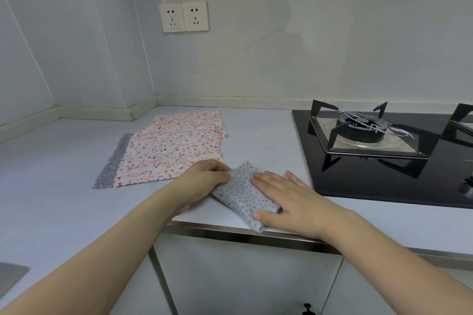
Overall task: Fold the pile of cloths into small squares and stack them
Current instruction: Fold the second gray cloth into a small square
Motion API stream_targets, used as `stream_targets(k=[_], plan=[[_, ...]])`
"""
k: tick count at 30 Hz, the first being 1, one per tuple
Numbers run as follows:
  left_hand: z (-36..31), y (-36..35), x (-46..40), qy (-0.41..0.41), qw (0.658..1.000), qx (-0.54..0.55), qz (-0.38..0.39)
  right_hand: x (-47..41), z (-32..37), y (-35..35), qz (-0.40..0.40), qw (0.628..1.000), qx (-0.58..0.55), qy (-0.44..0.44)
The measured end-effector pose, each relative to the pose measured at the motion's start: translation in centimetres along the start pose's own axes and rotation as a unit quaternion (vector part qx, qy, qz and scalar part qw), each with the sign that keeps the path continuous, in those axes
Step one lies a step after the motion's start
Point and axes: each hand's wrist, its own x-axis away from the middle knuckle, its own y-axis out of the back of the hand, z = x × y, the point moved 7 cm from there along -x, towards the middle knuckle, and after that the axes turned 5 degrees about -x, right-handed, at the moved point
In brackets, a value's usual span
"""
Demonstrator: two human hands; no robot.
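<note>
Grey dotted cloth [244, 194] lies folded small at the desk [64, 174] front edge. My right hand [289, 199] presses it flat, fingers straight; my left hand [204, 176] has its grip pinched on the cloth's left edge. Pink speckled cloths [174, 148] and another grey one [112, 163] remain unfolded behind; no stack exists yet.

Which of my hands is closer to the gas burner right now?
Right. The right hand lies flat on the folded grey cloth, just short of the black hob holding the gas burner. The left hand grips the cloth's far-left edge, farther away.
</note>
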Motion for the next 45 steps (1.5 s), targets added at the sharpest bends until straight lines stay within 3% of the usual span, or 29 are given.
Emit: stream_targets(k=[6, 13, 20, 24, 26, 29, 34, 40, 45], plan=[[-0.1, -0.1, -0.2, 0.003, 1.0, 0.002, 0.018, -0.6, -0.3, -0.1, 0.002, 0.993, -0.103, -0.052], [-0.2, 0.1, -0.1, -0.023, 1.0, 0.01, 0.016, -0.6, -0.1, -0.5, 0.021, 0.995, -0.062, -0.075], [-0.6, -0.6, 0.1, -0.014, 0.998, -0.02, 0.06, -0.7, 0.0, -0.6, 0.059, 0.995, -0.023, -0.081], [0.2, -0.1, -0.5, -0.008, 0.994, -0.108, 0.02, -0.5, 0.3, -0.4, 0.074, 0.994, -0.024, -0.082], [0.0, 0.2, -0.8, -0.025, 0.972, -0.23, -0.025, -0.5, 0.4, -0.3, 0.078, 0.993, -0.022, -0.083], [-1.2, -0.2, -0.5, -0.079, 0.904, -0.408, -0.098, -0.4, 0.4, -0.3, 0.077, 0.993, -0.019, -0.084], [-1.8, -1.3, 0.2, -0.124, 0.814, -0.544, -0.161, -0.4, 0.1, -0.5, 0.069, 0.994, -0.017, -0.088], [-1.8, -1.8, 1.4, -0.14, 0.788, -0.58, -0.152, -0.3, -0.2, -0.6, 0.061, 0.992, -0.013, -0.106], [-1.4, -1.3, 1.1, -0.122, 0.792, -0.586, -0.12, -0.2, -0.2, -0.5, 0.056, 0.993, -0.009, -0.107]])
